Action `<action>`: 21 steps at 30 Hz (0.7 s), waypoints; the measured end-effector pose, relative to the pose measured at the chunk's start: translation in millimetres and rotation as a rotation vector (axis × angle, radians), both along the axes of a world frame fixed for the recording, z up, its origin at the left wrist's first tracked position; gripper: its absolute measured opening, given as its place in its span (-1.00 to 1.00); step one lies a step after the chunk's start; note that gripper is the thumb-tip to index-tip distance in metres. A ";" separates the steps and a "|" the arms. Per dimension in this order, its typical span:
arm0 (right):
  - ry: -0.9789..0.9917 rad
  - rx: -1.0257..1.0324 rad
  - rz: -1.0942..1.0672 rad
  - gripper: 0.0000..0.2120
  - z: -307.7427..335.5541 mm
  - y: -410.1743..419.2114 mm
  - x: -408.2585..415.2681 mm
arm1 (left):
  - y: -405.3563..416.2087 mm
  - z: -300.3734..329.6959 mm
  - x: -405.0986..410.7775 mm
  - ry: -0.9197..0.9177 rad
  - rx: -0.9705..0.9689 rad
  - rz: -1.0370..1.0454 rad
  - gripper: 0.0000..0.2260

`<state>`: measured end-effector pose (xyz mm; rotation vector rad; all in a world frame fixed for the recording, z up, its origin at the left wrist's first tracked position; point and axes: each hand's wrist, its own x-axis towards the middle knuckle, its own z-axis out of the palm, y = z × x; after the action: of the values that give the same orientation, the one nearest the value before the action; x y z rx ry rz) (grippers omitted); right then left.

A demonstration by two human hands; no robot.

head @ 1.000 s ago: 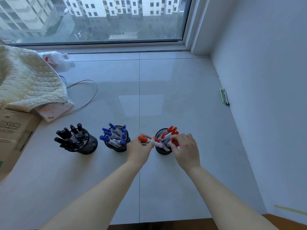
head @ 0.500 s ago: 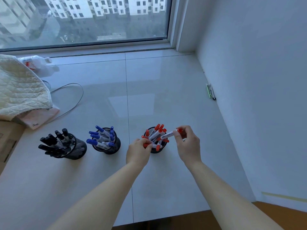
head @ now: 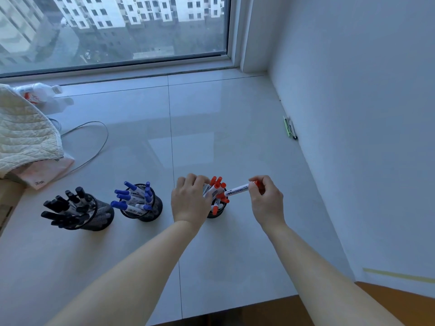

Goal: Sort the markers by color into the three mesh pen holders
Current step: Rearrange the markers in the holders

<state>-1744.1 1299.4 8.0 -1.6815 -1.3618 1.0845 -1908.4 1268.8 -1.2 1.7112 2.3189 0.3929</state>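
Our right hand [head: 266,198] pinches the red marker [head: 236,191] by its cap end, lying nearly level at three o'clock of the red holder [head: 217,211]; our left hand [head: 190,201] curls around the red markers crowded there; we should tip the free end down into a gap; shoving risks toppling the holder.

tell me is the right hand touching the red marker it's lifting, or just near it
Touching. The head view shows the right hand pinching the red marker at its capped end, fingers curled round it, the barrel pointing toward the holder of red markers.
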 end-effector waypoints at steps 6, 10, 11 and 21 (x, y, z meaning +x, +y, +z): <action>0.022 -0.076 0.013 -0.89 1.8 2.5 5.3 | 26.8 -6.0 3.1 0.211 -0.234 -0.174 -0.68; 0.010 -0.101 0.053 -0.90 3.4 2.1 12.0 | 30.8 -12.4 6.7 0.252 -0.217 -0.183 -0.65; 0.015 -0.107 0.055 -0.90 3.4 1.6 13.7 | 30.2 -13.2 5.9 0.234 -0.201 -0.174 -0.66; 0.269 -0.291 -0.208 -0.85 7.6 11.4 3.9 | 15.3 20.0 -28.9 -0.060 0.246 0.060 -0.85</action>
<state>-1740.2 1310.8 15.6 -1.7583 -0.8718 1.3763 -1937.2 1284.1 18.8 1.7094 2.3649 0.7583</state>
